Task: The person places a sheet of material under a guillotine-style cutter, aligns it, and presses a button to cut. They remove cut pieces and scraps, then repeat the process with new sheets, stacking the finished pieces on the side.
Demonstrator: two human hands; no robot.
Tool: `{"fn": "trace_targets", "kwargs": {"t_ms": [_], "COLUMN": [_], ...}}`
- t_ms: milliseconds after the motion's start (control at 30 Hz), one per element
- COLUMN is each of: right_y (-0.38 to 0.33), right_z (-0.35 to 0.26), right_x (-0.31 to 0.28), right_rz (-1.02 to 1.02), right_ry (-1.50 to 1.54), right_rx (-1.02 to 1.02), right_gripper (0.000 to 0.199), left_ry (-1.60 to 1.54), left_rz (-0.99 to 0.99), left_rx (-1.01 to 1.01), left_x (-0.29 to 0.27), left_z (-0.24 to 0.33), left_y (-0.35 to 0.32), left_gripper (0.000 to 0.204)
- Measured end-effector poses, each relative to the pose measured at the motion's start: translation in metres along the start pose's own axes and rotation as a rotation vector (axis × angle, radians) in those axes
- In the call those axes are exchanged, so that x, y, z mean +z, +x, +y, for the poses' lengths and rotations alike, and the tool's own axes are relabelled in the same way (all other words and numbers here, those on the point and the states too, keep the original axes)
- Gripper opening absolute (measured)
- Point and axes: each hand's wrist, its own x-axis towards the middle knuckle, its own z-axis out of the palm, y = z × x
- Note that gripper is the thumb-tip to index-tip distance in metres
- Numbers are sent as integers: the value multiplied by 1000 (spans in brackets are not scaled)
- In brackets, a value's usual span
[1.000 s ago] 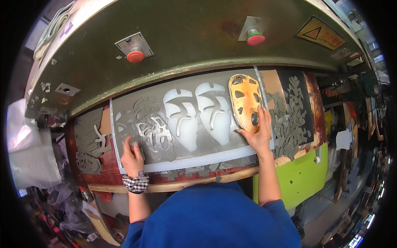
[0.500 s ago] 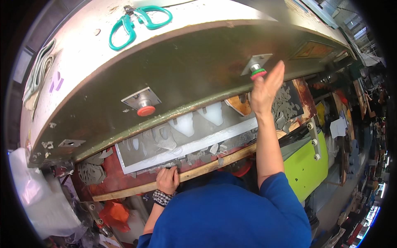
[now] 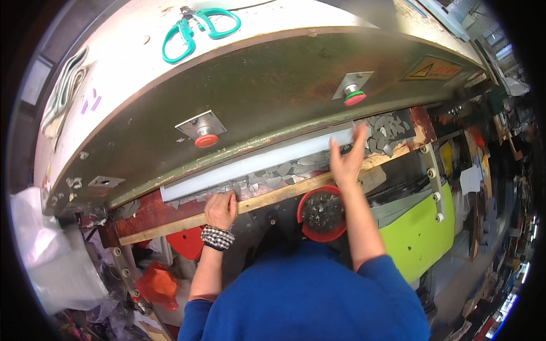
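My left hand rests closed at the wooden front rail, fingers curled under; what they hold, if anything, is hidden. My right hand is open, thumb and fingers apart, over the right end of a long white strip that shows below the machine's front. Just past its fingertips lies a heap of small grey cut pieces. More grey scraps are strewn between the strip and the rail.
The dark green machine front carries a red button and a red-and-green button. Teal-handled scissors lie on its top. A red bucket of scraps stands below the rail. A lime-green sheet lies at right.
My right hand has come down from the red-and-green button to the strip's right end. The sheet with white cutouts has slid back under the machine, mostly out of sight. My left hand stays by the rail.
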Motion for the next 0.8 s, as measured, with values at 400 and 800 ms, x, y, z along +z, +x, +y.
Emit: {"fn": "trace_targets", "kwargs": {"t_ms": [400, 800], "right_y": [-116, -8], "right_z": [36, 79], "right_x": [-58, -33], "right_rz": [-424, -465], "right_ry": [-7, -409], "right_rx": [-328, -202], "right_gripper": [15, 90], "left_ry": [45, -341], "left_rz": [-35, -120], "left_rx": [-162, -200], "left_x": [1, 42], "left_z": [61, 118], "left_y": [-62, -15], "left_gripper": [12, 7]}}
